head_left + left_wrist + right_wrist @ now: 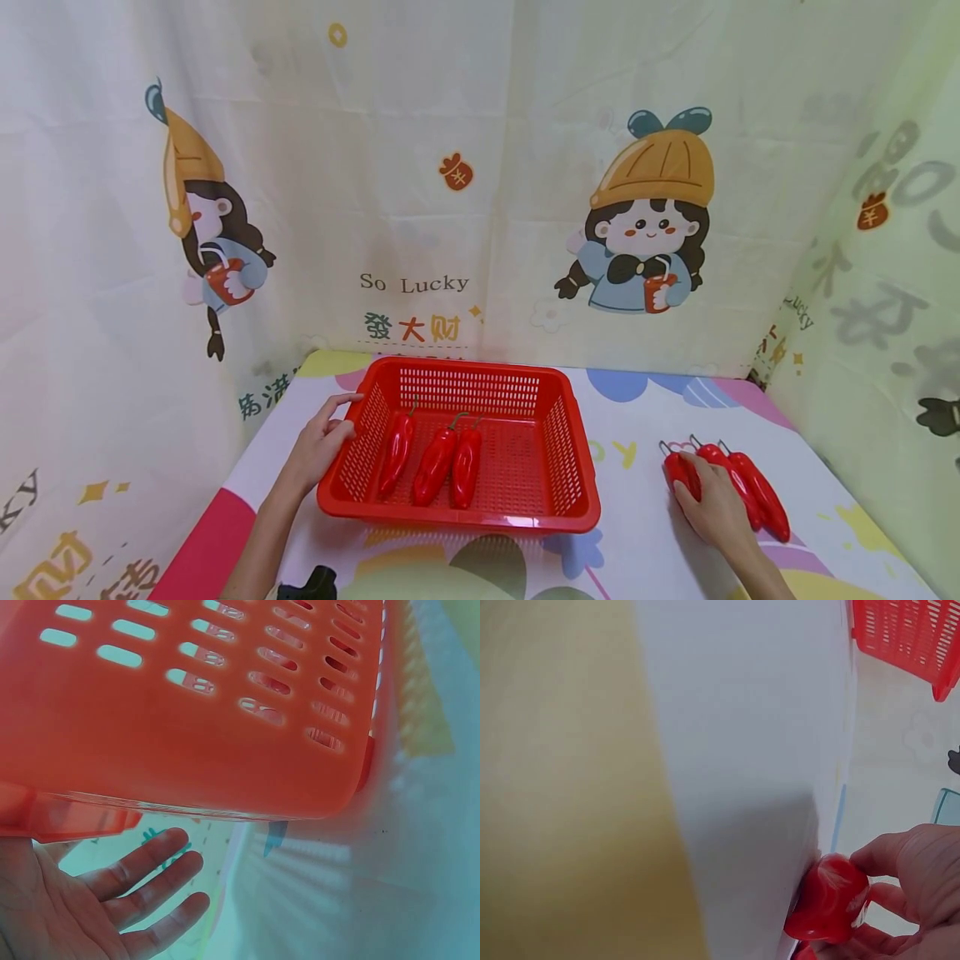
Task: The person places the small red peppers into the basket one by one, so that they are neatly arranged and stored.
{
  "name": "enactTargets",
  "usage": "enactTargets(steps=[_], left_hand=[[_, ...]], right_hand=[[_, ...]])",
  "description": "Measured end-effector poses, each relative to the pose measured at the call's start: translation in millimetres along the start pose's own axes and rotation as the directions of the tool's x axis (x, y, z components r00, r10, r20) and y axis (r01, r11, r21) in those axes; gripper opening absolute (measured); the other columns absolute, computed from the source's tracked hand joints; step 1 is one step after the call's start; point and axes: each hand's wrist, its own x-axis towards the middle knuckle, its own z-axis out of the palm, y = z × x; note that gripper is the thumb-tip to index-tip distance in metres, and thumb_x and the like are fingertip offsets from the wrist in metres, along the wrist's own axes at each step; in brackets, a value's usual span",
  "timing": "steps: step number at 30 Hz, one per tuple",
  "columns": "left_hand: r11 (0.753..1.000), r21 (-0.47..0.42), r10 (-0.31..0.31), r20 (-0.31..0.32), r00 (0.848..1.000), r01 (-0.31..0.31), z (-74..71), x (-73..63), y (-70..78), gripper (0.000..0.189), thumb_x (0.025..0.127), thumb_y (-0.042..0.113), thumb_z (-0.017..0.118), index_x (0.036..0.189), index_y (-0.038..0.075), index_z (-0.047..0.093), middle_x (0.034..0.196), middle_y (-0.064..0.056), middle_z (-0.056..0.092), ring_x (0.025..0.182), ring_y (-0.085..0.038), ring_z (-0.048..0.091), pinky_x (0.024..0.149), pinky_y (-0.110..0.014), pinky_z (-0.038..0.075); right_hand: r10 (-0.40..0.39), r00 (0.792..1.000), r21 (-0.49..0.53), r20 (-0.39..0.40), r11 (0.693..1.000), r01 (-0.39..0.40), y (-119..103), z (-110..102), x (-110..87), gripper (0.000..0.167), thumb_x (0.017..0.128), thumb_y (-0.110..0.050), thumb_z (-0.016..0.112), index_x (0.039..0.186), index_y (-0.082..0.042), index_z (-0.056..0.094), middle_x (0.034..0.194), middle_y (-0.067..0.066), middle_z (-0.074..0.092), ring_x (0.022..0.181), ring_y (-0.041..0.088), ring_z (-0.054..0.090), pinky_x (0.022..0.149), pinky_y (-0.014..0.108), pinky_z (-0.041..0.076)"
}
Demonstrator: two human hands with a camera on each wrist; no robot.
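Your basket (459,523) holds 3 peppers (433,467), side by side in its left and middle part, with bare floor to their right; well to the right of the basket, on the cloth (633,508), lie the other 3, close together; by that count the work looks about half done, with 3 in and 3 left outside.

Your right hand (716,508), right of the basket, pinches the near pepper (829,900) between thumb and fingers; whether it is off the cloth, you cannot tell; the 2 loose peppers (763,496) lie just beyond it from the basket.

Your left hand (322,437) is at the basket's left rim, thumb and forefinger touching it; the other 3 fingers are spread apart, gripping nothing.
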Motion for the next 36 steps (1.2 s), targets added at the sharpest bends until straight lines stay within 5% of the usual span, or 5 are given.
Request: enactTargets(steps=[12, 36], left_hand=[[1.0, -0.005, 0.0, 0.003, 1.0, 0.0, 1.1, -0.6, 0.3, 0.057, 0.095, 0.014, 0.058, 0.15, 0.021, 0.044, 0.107, -0.02, 0.071, 0.081, -0.027, 0.072, 0.071, -0.04, 0.064], [1.0, 0.01, 0.003, -0.003, 1.0, -0.003, 1.0, 0.3, 0.0, 0.058, 0.095, 0.014, 0.057, 0.15, 0.022, 0.044, 0.109, -0.019, 0.071, 0.081, -0.026, 0.071, 0.071, -0.039, 0.064]], right_hand=[[-0.046, 0.998, 0.052, -0.039, 0.997, 0.048, -7, -7, 0.0, 0.069, 0.089, -0.014, 0.073, 0.147, 0.006, 0.041, 0.138, 0.038, 0.047, 0.124, 0.056, 0.045, 0.087, 0.065, 0.056], [-0.097, 0.991, 0.115, -0.09, 0.988, 0.107, -44, -23, -9.0, 0.068, 0.088, -0.014, 0.076, 0.147, 0.002, 0.045, 0.134, 0.033, 0.053, 0.117, 0.05, 0.052, 0.072, 0.052, 0.062]])
